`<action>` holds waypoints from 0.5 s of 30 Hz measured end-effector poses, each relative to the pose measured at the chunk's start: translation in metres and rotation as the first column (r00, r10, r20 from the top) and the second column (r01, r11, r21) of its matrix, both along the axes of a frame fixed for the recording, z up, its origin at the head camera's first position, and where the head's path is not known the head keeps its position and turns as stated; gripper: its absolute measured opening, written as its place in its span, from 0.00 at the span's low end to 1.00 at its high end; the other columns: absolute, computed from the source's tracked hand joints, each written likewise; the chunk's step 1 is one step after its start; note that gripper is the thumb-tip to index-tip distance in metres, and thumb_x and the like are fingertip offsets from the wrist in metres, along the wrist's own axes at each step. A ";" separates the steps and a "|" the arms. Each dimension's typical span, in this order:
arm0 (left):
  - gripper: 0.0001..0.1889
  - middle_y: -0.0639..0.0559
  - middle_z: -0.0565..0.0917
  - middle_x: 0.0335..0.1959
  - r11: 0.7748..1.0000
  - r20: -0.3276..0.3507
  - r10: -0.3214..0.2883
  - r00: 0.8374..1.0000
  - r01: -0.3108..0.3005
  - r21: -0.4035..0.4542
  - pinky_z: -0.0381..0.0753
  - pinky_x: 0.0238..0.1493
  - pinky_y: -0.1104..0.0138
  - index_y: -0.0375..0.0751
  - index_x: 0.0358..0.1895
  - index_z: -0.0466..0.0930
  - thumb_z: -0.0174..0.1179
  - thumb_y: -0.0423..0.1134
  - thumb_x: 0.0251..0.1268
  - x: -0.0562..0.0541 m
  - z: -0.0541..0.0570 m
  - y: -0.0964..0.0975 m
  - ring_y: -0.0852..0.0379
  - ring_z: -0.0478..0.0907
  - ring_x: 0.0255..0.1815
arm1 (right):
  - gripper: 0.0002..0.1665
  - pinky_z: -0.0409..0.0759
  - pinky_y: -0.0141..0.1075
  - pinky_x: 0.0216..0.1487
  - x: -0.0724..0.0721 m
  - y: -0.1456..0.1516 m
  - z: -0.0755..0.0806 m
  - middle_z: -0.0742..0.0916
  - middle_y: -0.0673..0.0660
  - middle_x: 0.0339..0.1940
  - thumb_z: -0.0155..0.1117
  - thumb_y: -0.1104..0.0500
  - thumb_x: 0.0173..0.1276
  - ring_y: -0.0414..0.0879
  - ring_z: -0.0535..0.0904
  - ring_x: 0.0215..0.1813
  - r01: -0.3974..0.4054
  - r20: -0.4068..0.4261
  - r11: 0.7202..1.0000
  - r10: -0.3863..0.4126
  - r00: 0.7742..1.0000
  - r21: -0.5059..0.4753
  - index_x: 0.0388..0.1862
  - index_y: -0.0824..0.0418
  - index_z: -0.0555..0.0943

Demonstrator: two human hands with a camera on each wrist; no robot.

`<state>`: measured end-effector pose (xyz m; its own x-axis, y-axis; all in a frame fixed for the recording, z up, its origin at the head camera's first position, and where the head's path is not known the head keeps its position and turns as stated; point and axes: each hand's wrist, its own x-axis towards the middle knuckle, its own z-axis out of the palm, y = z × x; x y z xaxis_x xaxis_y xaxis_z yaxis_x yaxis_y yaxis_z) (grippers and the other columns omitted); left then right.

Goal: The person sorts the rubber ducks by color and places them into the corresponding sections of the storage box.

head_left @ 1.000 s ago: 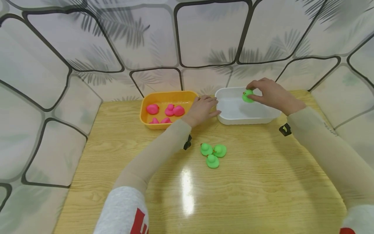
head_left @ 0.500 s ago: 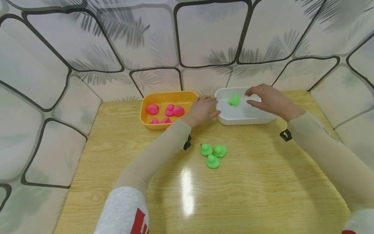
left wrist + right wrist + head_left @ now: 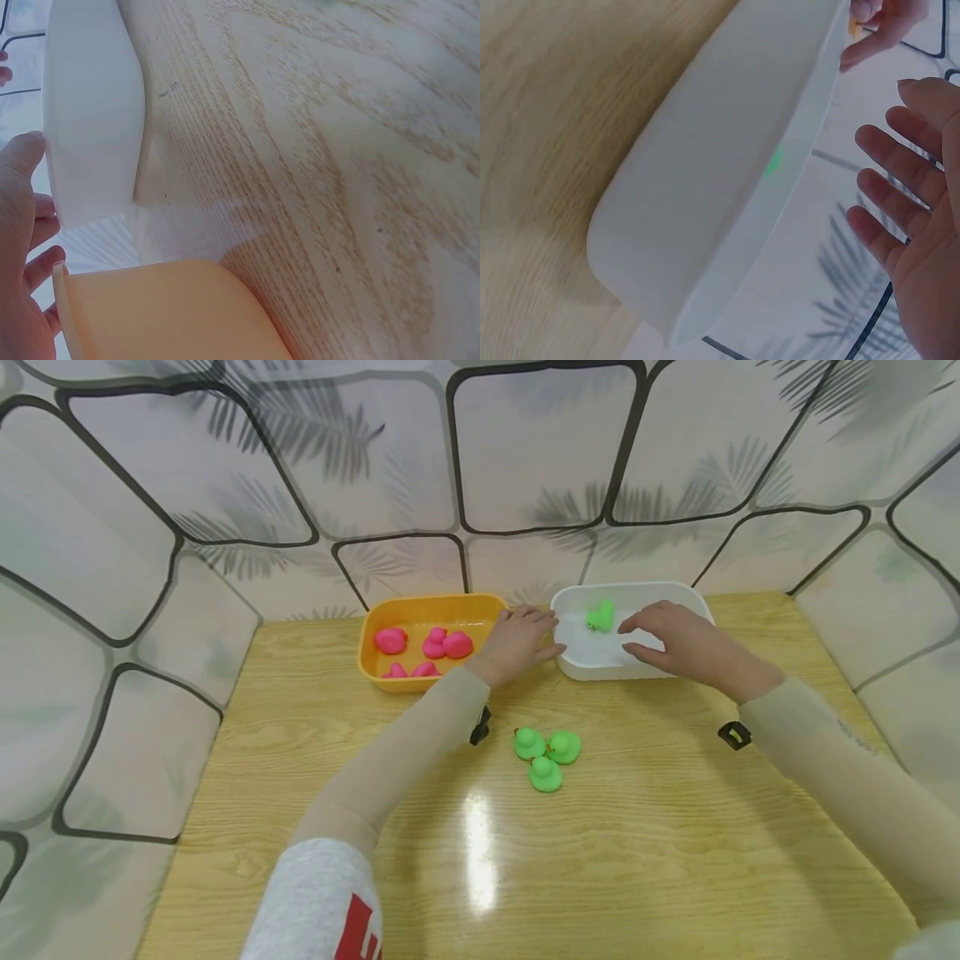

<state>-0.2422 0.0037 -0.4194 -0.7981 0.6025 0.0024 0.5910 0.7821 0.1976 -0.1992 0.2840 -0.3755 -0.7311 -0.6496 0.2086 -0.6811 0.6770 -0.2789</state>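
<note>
- The right hand [image 3: 678,643] hovered over the white tub [image 3: 637,670], fingers spread and relaxed, holding nothing.
- A green duck [image 3: 601,615] lay inside the white tub near its far left corner, just left of the right hand's fingertips [image 3: 626,627] and apart from them.
- The left hand [image 3: 517,639] rested between the orange tub [image 3: 390,678] and the white tub, fingers extended, its fingertips at the white tub's left rim.
- Three green ducks [image 3: 546,757] sat clustered on the tabletop [image 3: 637,827], nearer the person than both tubs.
- Pink ducks [image 3: 435,647] lay in the orange tub.
</note>
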 end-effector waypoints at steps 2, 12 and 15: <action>0.31 0.51 0.74 0.76 1.000 0.000 -0.001 1.000 0.001 -0.005 0.63 0.73 0.51 0.46 0.75 0.72 0.52 0.61 0.80 0.000 0.000 0.000 0.50 0.65 0.77 | 0.13 0.77 0.57 0.57 0.004 -0.002 -0.004 0.90 0.63 0.45 0.74 0.67 0.67 0.63 0.83 0.51 -0.026 -0.014 1.000 0.026 1.000 -0.013 0.49 0.70 0.85; 0.30 0.51 0.75 0.74 1.000 -0.024 -0.006 1.000 0.005 -0.021 0.65 0.71 0.53 0.47 0.74 0.74 0.53 0.61 0.80 0.000 0.001 0.001 0.51 0.66 0.75 | 0.15 0.80 0.55 0.55 0.026 -0.021 -0.014 0.90 0.59 0.44 0.76 0.69 0.62 0.58 0.84 0.50 -0.149 -0.041 0.986 0.146 0.988 -0.072 0.48 0.65 0.85; 0.30 0.52 0.75 0.74 1.000 -0.019 -0.003 1.000 0.003 -0.020 0.65 0.71 0.53 0.47 0.74 0.73 0.53 0.61 0.80 0.000 0.001 0.001 0.51 0.66 0.75 | 0.15 0.80 0.54 0.54 0.034 -0.028 -0.017 0.90 0.58 0.45 0.76 0.70 0.62 0.56 0.84 0.50 -0.178 -0.030 0.981 0.176 0.984 -0.076 0.48 0.64 0.85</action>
<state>-0.2419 0.0047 -0.4183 -0.7963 0.6049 0.0057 0.5968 0.7840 0.1706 -0.1656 0.2562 -0.3921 -0.6005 -0.7494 0.2790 -0.7950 0.5221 -0.3089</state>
